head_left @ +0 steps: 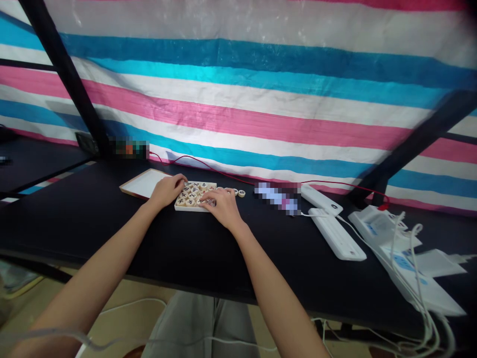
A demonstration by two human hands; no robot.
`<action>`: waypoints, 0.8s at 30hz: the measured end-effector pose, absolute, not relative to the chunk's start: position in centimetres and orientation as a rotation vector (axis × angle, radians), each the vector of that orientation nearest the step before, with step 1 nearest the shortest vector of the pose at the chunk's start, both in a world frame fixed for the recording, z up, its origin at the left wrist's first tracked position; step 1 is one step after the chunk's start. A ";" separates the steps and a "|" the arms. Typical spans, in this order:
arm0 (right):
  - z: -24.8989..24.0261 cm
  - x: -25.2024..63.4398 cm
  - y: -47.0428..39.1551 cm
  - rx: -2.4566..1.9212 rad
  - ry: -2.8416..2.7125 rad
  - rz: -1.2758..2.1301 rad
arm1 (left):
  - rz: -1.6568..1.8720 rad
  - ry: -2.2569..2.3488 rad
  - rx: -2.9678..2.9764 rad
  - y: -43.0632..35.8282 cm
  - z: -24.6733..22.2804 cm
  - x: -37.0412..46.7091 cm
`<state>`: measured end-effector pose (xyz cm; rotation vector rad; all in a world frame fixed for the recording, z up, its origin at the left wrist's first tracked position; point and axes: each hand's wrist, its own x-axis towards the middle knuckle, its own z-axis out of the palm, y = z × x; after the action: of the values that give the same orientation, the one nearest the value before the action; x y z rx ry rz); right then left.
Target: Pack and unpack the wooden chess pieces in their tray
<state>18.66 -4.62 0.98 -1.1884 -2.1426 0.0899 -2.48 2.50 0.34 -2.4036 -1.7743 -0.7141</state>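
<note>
A white box [194, 209] filled with round wooden pieces marked with black or red characters lies on the black table. My left hand [167, 191] is at its left edge, the fingers curled together against the rim. Over the right part of the box is my right hand [225, 208], with thumb and fingers apart and the fingertips on the pieces; no lifted piece shows. Some pieces there are hidden under it. A few loose pieces, one of them a round piece [242, 193], lie on the table just beyond my right hand.
A shallow tray or lid [146, 183] with a wooden rim lies left of the box. To the right are a blurred phone-like object [278, 198], two white devices, one a long white device [337, 233], and a power strip [395, 258] with cables. A red cable runs along the back.
</note>
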 end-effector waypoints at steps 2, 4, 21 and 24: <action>1.4 19.4 -4.4 -1.235 -2.094 0.078 | -0.711 -1.776 -2.399 2.5 0.4 -2.5; 1.7 20.7 -4.1 -1.322 -1.989 0.049 | -0.711 -1.780 -2.397 2.4 0.4 -2.5; 1.2 25.2 -3.4 -1.856 -2.078 -0.200 | -0.715 -1.781 -2.429 2.1 0.8 -2.3; 1.3 25.3 -3.5 -1.813 -2.113 -0.271 | -0.726 -1.775 -2.426 2.2 0.7 -2.4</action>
<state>25.31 -3.48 1.30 -1.8134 -2.1134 -0.2712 -2.39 2.24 0.67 -2.4261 -1.7752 -0.7262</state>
